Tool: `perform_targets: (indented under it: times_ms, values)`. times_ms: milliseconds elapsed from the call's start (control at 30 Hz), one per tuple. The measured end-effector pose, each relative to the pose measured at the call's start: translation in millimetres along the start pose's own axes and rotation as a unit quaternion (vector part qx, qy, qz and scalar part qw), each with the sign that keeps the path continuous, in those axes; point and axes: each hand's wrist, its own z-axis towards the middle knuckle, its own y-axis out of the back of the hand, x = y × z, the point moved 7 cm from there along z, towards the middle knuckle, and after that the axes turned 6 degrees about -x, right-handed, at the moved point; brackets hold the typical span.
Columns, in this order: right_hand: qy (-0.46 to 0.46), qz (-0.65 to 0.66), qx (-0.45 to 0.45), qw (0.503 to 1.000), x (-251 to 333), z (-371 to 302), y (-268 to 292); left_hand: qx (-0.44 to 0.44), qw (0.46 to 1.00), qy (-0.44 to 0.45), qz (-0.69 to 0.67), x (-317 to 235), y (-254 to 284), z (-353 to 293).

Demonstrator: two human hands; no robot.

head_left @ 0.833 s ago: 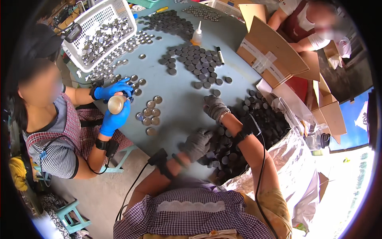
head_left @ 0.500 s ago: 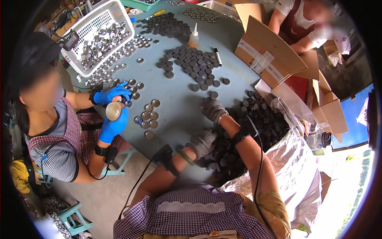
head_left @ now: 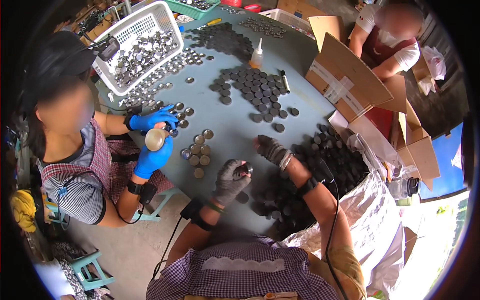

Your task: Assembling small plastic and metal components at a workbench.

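Note:
My left hand (head_left: 231,182), in a grey fingerless glove, is closed, pinching a small round black cap (head_left: 249,169) between thumb and fingers. Just below it, a single black cap (head_left: 242,197) lies on the table. My right hand (head_left: 271,149), gloved the same way, reaches over the table beside the pile of black caps (head_left: 327,159). Its fingertips are blurred, so whether they hold anything does not show. Beyond it, round black caps (head_left: 257,90) lie flat in a loose cluster, a stray one (head_left: 279,128) nearest to my right hand.
At left, a co-worker's blue-gloved hands (head_left: 155,157) hold a pale round object above silvery caps (head_left: 199,150). A white basket (head_left: 175,47) of metal caps stands behind. A dropper bottle (head_left: 257,56), marker (head_left: 285,81) and cardboard box (head_left: 340,80) are farther off; another person stands beyond.
My left hand has come away from the pile's edge, leftward, and now shows a black cap in its fingers. My right hand has drawn slightly back toward me. The whole view has shifted slightly.

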Motion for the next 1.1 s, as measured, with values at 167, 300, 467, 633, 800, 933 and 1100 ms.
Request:
perform_targets:
  times_ms: [167,300,467,633,800,933,1100]
  values:
    - [-0.195,0.221,0.142,0.945,48.6,-24.3,-25.3,-0.051,0.974,0.076,-0.206,9.7,19.0,-0.9]
    - [-0.187,0.263,0.167,0.932,82.8,-36.7,-26.8,-0.07,0.987,0.006,-0.142,5.5,30.3,-2.0]
    - [-0.286,0.118,0.229,0.923,85.8,-42.8,-17.1,-0.059,0.985,0.028,-0.159,10.1,33.6,-2.0]
    - [-0.223,0.235,0.2,0.924,69.9,-32.9,-34.5,-0.064,0.987,0.029,-0.145,10.2,37.1,0.3]
    - [-0.136,0.203,0.232,0.942,98.9,-22.7,-47.8,-0.087,0.987,0.058,-0.124,35.1,45.9,2.9]
    - [0.064,-0.1,0.207,0.971,105.3,13.2,-58.7,-0.159,0.986,0.009,-0.054,21.5,56.3,2.2]
    - [0.08,-0.137,0.07,0.985,119.1,63.6,-70.8,-0.101,0.975,-0.027,0.195,-29.3,55.7,-3.7]
